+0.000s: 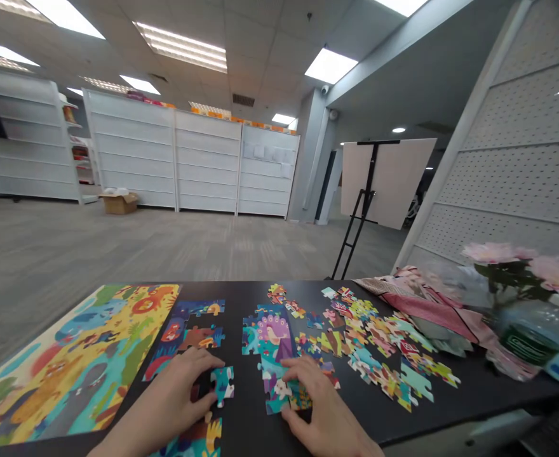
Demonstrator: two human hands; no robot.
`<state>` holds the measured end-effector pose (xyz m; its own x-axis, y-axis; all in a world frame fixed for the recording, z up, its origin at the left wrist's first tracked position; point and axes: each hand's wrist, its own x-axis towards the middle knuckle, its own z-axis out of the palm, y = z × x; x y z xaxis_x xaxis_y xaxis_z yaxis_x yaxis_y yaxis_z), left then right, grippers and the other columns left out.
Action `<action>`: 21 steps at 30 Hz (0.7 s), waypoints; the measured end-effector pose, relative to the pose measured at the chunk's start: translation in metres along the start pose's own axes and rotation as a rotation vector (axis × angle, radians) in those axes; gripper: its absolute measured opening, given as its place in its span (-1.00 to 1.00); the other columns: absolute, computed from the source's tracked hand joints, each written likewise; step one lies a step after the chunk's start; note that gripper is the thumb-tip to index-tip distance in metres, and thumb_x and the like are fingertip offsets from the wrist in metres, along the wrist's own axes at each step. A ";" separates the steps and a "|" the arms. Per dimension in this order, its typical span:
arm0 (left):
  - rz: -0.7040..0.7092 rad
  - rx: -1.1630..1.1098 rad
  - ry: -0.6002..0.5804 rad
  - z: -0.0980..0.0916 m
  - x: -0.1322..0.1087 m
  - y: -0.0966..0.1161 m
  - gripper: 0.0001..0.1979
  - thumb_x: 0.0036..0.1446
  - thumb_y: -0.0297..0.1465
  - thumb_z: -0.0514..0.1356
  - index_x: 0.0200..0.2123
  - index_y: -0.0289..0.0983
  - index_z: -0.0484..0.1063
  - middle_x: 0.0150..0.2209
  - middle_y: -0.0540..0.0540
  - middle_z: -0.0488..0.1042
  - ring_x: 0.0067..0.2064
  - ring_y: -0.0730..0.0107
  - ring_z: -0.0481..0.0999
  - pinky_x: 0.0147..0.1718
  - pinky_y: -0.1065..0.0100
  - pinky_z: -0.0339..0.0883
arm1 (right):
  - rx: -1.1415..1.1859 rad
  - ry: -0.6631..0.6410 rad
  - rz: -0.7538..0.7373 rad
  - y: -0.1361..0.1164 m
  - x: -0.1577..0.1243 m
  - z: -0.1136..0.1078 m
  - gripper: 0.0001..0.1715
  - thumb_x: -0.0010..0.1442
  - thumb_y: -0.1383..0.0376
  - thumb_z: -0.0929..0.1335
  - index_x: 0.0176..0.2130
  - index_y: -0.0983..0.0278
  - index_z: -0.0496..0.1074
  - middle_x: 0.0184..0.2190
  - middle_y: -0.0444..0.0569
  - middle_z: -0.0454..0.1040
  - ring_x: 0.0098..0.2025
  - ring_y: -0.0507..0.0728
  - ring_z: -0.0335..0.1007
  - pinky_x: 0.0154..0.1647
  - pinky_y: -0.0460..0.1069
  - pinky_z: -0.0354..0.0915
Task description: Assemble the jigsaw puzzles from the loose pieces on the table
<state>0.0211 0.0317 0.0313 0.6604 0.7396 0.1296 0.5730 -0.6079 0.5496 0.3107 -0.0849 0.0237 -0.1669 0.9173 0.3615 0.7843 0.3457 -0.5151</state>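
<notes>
My left hand (175,397) rests on the black table (246,419), its fingertips curled onto a teal puzzle piece (223,384) beside a joined strip of pieces (184,336). My right hand (320,406) lies over the lower end of another joined cluster showing a pink peacock (272,333), fingers bent and pressing on the pieces there. A colourful reference picture (70,362) lies flat at the left. Several loose pieces (379,343) are scattered to the right of my hands.
A patterned cloth (417,301), a plastic water bottle (527,339) and pink flowers (498,254) sit at the table's right end. Behind stand a black easel with a board (370,184), white shelving (203,158), and a cardboard box (120,202) on the carpet.
</notes>
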 end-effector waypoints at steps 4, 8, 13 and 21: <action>-0.001 0.002 -0.003 0.001 0.001 -0.001 -0.64 0.10 -0.39 0.23 -0.01 -0.11 0.52 -0.03 -0.09 0.55 0.05 0.10 0.49 0.05 0.20 0.32 | 0.053 -0.004 0.026 -0.001 0.001 0.001 -0.58 0.02 0.48 0.38 -0.09 0.19 0.39 -0.04 0.03 0.52 0.07 0.23 0.39 0.14 0.11 0.34; -0.015 0.006 -0.011 0.000 0.001 0.001 -0.63 0.08 -0.39 0.23 -0.01 -0.12 0.52 -0.03 -0.11 0.55 0.05 0.10 0.49 0.04 0.20 0.32 | 0.071 0.005 -0.018 -0.002 0.003 0.003 -0.68 0.04 0.51 0.38 -0.20 0.20 0.44 -0.12 -0.02 0.56 0.02 0.21 0.40 0.09 0.10 0.34; -0.039 0.008 -0.033 -0.002 0.000 0.004 -0.63 0.07 -0.39 0.25 -0.01 -0.11 0.52 -0.04 -0.08 0.55 0.04 0.10 0.49 0.03 0.21 0.32 | 0.050 0.019 -0.036 -0.004 0.005 0.003 -0.78 0.08 0.48 0.40 -0.27 0.19 0.50 -0.12 -0.02 0.60 0.00 0.22 0.42 0.10 0.13 0.34; -0.036 0.002 -0.027 -0.002 0.001 0.003 -0.62 0.08 -0.39 0.26 0.00 -0.09 0.52 -0.03 -0.07 0.55 0.05 0.10 0.49 0.04 0.23 0.30 | 0.096 0.003 -0.102 -0.007 0.004 0.001 -0.70 -0.01 0.52 0.36 -0.29 0.18 0.43 -0.22 -0.07 0.56 -0.10 0.17 0.44 0.01 0.07 0.36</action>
<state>0.0226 0.0309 0.0350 0.6521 0.7530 0.0875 0.5977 -0.5817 0.5517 0.3045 -0.0837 0.0278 -0.2410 0.8760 0.4178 0.7029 0.4544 -0.5473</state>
